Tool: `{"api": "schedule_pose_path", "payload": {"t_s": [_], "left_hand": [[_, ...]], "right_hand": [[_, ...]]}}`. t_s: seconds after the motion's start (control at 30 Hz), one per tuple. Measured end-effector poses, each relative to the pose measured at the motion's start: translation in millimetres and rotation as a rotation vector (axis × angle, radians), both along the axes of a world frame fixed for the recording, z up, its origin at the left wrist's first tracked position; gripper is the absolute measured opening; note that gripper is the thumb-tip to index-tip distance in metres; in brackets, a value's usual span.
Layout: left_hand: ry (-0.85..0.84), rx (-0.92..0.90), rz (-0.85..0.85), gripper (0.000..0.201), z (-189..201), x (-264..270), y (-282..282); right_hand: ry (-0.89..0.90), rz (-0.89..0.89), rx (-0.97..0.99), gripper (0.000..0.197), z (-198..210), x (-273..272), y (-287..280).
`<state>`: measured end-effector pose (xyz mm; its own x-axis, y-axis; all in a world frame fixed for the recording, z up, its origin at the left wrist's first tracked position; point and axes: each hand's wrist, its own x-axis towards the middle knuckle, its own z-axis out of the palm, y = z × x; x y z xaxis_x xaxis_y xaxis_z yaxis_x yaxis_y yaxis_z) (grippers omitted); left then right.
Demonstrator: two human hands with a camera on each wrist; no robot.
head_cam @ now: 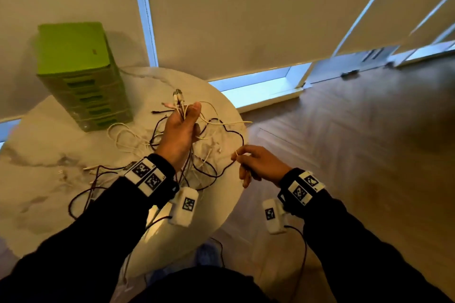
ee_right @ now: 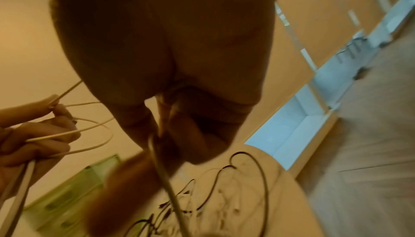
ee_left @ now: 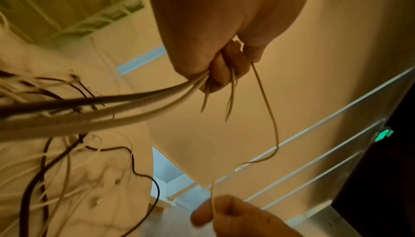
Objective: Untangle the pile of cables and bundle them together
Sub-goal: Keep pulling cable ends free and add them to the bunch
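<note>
A tangle of white and dark cables (head_cam: 209,155) lies on a round marble table (head_cam: 49,155). My left hand (head_cam: 181,130) is raised over the table's right half and grips a bunch of cables, with their plug ends (head_cam: 177,98) sticking up above the fist. From under the fist, in the left wrist view, thick cables (ee_left: 112,111) and thin white loops (ee_left: 269,116) hang down. My right hand (head_cam: 256,162) is at the table's right edge, pinching a thin white cable (head_cam: 236,153) between thumb and forefinger; this strand (ee_left: 212,201) runs up toward the left fist (ee_left: 224,59).
A green stack of drawers (head_cam: 81,76) stands at the table's back left. Loose cable ends (head_cam: 93,179) trail over the table's near side. Roller blinds (head_cam: 246,19) hang behind, and a wooden floor (head_cam: 357,142) lies to the right. Wires hang from my wrist cameras.
</note>
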<state>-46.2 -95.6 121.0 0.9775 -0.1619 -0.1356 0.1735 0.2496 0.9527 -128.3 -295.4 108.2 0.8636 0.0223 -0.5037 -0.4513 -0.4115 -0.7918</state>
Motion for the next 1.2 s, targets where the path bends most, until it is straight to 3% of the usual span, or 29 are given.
{"api": "schedule_pose_path", "payload": {"t_s": [0.07,0.13,0.17,0.23,0.3,0.37,0.47,0.53,0.63,0.73,0.8,0.87,0.93,1.0,1.1,1.2], "left_hand": [[-0.005,0.050,-0.056,0.024,-6,-5,-17],[-0.012,0.115,-0.121,0.024,-12,-13,-30],[-0.020,0.133,-0.155,0.029,-16,-16,-35],[-0.026,0.155,-0.215,0.036,-22,-24,-45],[-0.042,0.176,-0.262,0.037,-25,-29,-55],[-0.056,0.201,-0.304,0.035,-28,-31,-62],[-0.041,0.202,-0.336,0.030,-30,-32,-71],[0.018,0.159,-0.310,0.028,-28,-31,-75],[0.141,0.013,-0.273,0.036,-25,-26,-76],[0.188,-0.056,-0.275,0.036,-25,-24,-72],[0.195,-0.069,-0.278,0.035,-26,-24,-69],[0.183,-0.082,-0.293,0.034,-27,-26,-68],[0.158,-0.068,-0.302,0.034,-27,-28,-68],[0.126,-0.022,-0.312,0.035,-27,-30,-69],[0.103,0.017,-0.310,0.037,-28,-29,-66],[0.087,0.061,-0.284,0.039,-34,-24,-62]], "right_hand": [[0.098,-0.045,-0.174,0.033,-22,-13,-21],[0.105,-0.127,-0.406,0.088,-44,-27,-36],[0.035,-0.180,-0.477,0.115,-50,-34,-40],[-0.221,-0.217,-0.510,0.132,-48,-49,-37],[-0.400,-0.131,-0.469,0.119,-39,-57,-25],[-0.409,-0.054,-0.428,0.094,-34,-58,-10],[-0.381,-0.088,-0.362,0.053,-30,-60,-1],[-0.393,-0.110,-0.445,0.033,-26,-63,-4],[-0.338,-0.092,-0.577,0.026,-29,-70,-25],[-0.030,-0.094,-0.687,0.018,-50,-79,-59],[0.066,-0.082,-0.728,0.038,-58,-84,-68],[-0.079,-0.051,-0.610,0.055,-51,-81,-58],[-0.209,0.019,-0.417,0.057,-35,-72,-37],[-0.252,0.096,-0.292,0.054,-25,-61,-15],[-0.325,0.227,-0.278,0.048,-22,-50,10],[-0.448,0.145,-0.304,0.029,-28,-44,18]]}}
